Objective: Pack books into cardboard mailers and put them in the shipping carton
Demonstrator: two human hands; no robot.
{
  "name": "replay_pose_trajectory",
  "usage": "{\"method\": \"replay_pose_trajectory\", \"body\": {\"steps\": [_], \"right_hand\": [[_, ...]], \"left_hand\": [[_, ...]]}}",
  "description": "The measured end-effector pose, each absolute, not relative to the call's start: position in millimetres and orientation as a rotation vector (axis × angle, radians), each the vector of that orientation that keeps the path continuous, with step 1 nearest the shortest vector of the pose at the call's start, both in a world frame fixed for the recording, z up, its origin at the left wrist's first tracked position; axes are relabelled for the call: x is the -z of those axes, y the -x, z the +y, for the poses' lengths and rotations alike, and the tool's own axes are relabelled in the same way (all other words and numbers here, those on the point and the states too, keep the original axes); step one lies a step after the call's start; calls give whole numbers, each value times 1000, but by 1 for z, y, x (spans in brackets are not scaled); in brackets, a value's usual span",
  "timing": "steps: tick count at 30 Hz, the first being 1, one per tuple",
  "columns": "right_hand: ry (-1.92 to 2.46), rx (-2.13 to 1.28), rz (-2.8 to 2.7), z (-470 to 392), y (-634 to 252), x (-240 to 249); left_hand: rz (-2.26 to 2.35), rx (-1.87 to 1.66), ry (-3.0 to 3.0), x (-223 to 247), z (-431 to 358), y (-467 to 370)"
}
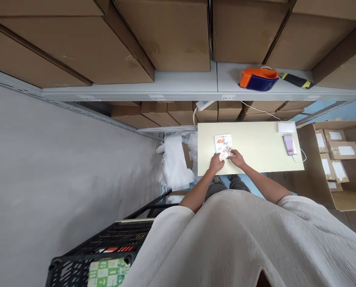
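Observation:
A small book [223,144] with a white, illustrated cover and orange and blue lettering is held over the near left part of the pale yellow table [255,147]. My left hand [216,162] grips its lower left corner, fingers curled at the edge. At the lower right corner, my right hand [237,158] pinches the book. The undersides of the fingers are hidden. Whether the book rests on the tabletop or is slightly lifted, I cannot tell.
A phone [289,144] and a white box [286,127] sit on the table's right end. Shelves of cartons [172,36] stand ahead, bearing an orange-and-blue tape dispenser [258,79] and a utility knife [297,81]. A large carton [353,199] of parcels is right; a black crate [67,265] left.

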State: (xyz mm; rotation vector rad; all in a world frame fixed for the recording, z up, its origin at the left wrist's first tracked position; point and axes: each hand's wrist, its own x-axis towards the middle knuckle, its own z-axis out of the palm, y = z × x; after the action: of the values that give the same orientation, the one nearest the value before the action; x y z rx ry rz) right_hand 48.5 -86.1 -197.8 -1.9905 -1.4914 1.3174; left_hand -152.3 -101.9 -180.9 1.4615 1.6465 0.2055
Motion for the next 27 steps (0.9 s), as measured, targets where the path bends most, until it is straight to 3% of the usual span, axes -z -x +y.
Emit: {"method": "replay_pose_trajectory", "body": {"steps": [15,27], "right_hand": [[2082,-1435,-1125,-75,-41,201],[2046,-961,-1154,-74,-47,154]], "left_hand": [[1647,-231,-1431,183,-114,161],[1395,-618,-1113,150,-84,121]]}}
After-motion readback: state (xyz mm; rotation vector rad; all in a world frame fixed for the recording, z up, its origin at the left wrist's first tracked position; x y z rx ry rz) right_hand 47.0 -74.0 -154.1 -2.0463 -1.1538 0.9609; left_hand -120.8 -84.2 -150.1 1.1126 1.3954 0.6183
